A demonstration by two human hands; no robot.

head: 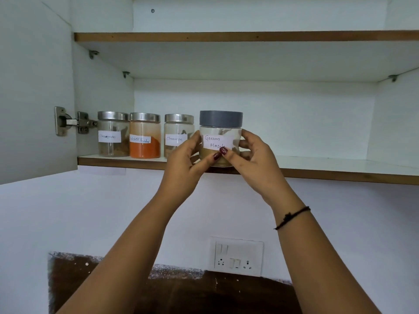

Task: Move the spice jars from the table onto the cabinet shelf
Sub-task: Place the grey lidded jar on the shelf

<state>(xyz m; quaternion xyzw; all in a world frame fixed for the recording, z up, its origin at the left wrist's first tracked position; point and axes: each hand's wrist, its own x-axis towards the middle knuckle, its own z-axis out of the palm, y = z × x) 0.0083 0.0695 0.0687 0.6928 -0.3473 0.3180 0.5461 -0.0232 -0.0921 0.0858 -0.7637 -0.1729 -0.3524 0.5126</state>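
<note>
A clear jar with a grey lid and a label reading "Garam Masala" (220, 132) stands at the front edge of the lower cabinet shelf (328, 171). My left hand (188, 159) grips its left side and my right hand (251, 152) grips its right side, thumbs meeting on the front. To its left stand three steel-lidded jars in a row on the shelf: a cinnamon jar (112, 134), an orange chilli powder jar (144, 135) and a second cinnamon jar (178, 132), partly hidden by my left hand.
The open cabinet door (34, 98) hangs at the left on a metal hinge (72, 121). An upper shelf (226, 37) runs above. The lower shelf is bare to the right of the jars. A wall switch and socket plate (237, 257) sits below.
</note>
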